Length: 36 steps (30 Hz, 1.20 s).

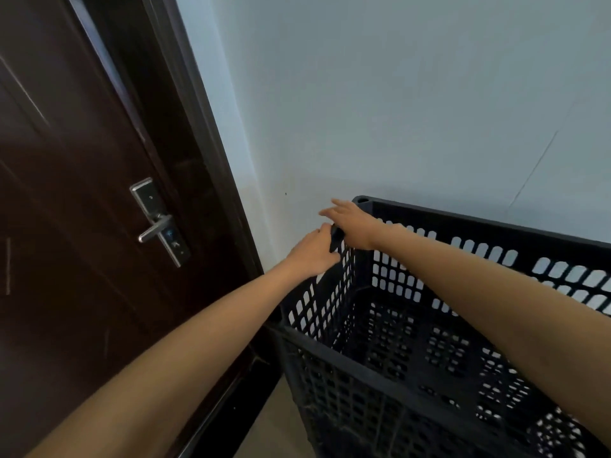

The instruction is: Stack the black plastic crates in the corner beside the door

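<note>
Standing in the corner to the right of the dark brown door (82, 193), a black plastic crate (429, 342) has its far long wall close against the pale wall (396, 94). Whether the two touch cannot be told. The crate's left short wall faces the door frame (211, 153), with a narrow strip of pale wall showing between them. The crate is open-topped and perforated on walls and floor, and nothing lies inside. Another crate's rim appears to sit just below its near-left corner, though this is not certain.

Left hand (314, 252) is curled over the top rim of the left short wall, fingers wrapped on the outer face, gripping it. Right hand (350, 223) lies across the same rim near the far-left corner, fingers spread and extended toward the wall, not closed on anything. The two hands are just beside each other. Both forearms are bare, and the right one crosses over the crate's open top.

A silver lever handle (155, 228) on its lock plate projects from the door, well apart from the crate. A patch of tan floor (274, 431) is visible between door frame and crate's near-left corner.
</note>
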Tool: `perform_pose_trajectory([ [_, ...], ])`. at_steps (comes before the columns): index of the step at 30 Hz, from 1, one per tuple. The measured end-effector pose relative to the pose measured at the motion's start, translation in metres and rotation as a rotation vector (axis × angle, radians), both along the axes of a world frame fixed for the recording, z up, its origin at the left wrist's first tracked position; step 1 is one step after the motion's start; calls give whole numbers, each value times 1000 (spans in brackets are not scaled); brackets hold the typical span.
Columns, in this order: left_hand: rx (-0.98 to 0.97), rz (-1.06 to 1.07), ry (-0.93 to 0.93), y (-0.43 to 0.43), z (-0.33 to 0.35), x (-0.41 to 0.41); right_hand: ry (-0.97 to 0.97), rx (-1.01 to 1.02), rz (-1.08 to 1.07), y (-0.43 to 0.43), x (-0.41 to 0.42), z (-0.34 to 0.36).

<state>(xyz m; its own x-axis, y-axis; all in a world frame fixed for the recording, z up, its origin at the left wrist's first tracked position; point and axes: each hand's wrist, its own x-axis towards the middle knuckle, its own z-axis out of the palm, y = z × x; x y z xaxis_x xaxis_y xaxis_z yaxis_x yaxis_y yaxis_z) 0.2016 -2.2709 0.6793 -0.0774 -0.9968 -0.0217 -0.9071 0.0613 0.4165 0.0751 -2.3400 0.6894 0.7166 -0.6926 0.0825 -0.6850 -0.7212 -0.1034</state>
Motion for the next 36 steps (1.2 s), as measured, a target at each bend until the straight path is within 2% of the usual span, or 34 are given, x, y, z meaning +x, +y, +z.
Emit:
perform_pose_trajectory([
  [3, 12, -1, 8, 0, -4, 0, -82, -6, 52, -10, -1, -8],
  [9, 51, 7, 52, -2, -6, 0, -79, -21, 57, -13, 0, -12],
  [20, 38, 28, 45, 7, -1, -2, 47, 26, -64, 6, 4, 2],
  [26, 51, 5, 129, 9, 5, -1, 199, 205, -213, 29, 17, 34],
  [32, 60, -76, 106, 15, 7, 16, 152, 222, -386, 52, 23, 51],
  [34, 45, -131, 82, 19, 14, 24, 93, 250, -444, 69, 21, 51],
  [36, 8, -170, 47, 24, 19, 31, -44, 266, -497, 90, 20, 53],
])
